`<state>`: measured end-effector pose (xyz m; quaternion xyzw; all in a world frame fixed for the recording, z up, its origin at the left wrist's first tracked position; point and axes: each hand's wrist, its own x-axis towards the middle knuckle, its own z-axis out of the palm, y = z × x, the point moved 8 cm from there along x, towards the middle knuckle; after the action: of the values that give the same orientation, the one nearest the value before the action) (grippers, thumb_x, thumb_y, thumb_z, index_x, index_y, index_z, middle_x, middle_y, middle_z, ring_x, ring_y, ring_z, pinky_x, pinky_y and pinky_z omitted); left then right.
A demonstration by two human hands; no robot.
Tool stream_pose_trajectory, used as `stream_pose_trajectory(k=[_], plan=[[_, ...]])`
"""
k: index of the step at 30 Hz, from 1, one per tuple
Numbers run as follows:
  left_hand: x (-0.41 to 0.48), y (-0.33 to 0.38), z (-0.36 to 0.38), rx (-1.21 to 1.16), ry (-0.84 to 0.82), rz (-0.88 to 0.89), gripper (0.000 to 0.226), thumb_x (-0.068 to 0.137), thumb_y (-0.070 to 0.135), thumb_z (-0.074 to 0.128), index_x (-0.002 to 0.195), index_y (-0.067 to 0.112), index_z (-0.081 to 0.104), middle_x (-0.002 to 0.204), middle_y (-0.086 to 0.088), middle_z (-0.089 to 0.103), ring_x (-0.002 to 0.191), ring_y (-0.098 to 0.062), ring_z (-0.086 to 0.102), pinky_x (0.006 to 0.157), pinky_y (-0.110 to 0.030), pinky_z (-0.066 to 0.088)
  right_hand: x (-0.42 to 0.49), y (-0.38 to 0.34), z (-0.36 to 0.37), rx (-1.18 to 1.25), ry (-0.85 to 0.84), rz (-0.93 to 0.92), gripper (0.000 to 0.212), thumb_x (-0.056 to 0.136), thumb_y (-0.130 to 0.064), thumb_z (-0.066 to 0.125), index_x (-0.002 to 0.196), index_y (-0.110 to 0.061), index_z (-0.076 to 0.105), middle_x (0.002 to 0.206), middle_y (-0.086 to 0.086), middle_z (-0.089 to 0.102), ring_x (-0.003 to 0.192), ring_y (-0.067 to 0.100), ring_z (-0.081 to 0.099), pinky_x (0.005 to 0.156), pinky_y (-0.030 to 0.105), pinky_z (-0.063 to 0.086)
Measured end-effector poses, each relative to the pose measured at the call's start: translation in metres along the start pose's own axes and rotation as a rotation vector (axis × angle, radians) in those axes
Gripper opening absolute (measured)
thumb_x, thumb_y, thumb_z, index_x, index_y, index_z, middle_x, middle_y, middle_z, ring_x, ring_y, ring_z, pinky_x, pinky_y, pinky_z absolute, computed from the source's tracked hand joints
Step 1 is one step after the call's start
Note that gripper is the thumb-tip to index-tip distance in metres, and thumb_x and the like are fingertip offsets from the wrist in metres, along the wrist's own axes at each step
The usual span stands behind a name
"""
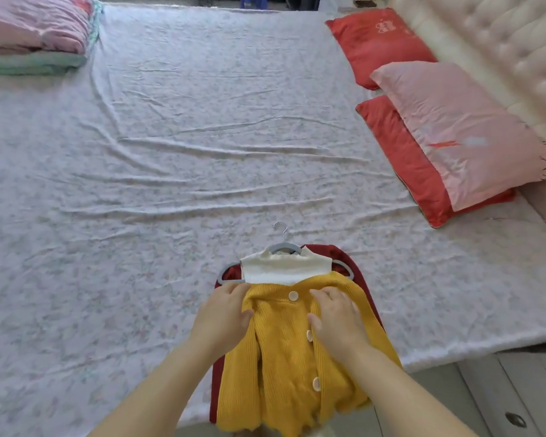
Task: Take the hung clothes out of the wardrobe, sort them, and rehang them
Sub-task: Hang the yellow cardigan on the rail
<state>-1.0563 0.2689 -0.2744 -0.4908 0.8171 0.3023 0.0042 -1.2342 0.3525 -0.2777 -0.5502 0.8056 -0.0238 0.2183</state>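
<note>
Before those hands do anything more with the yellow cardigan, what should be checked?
1. Left hand holds the yellow cardigan: ok, thumb and fingers pinch its shoulder.
2. Right hand has a grip: cannot tell, it lies on the front panel.
3. Cardigan off the grey hanger: ok, both hanger ends show bare.
4. White top on the hanger: ok.
5. Dark red garment out of the way: not ok, it lies underneath.
</note>
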Motion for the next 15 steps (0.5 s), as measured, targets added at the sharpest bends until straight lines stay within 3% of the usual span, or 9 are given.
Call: stream_pose_trajectory(k=[15], plan=[[0.170, -0.081, 0.108, -0.120, 0.018, -0.178, 0.049, 0.093, 0.030, 0.049, 0.139, 0.022, 0.034, 0.138, 0.004, 0.039, 0.124, -0.014, 0.038, 0.100, -0.027, 0.033, 0.267, 0.046, 0.110, -0.080, -0.065, -0.073, 0.042, 0.091, -0.033, 0.053, 0.129, -0.016, 0.048, 0.126, 0.005, 0.050, 0.116, 0.023, 0.044, 0.096, 0.033, 0.035]])
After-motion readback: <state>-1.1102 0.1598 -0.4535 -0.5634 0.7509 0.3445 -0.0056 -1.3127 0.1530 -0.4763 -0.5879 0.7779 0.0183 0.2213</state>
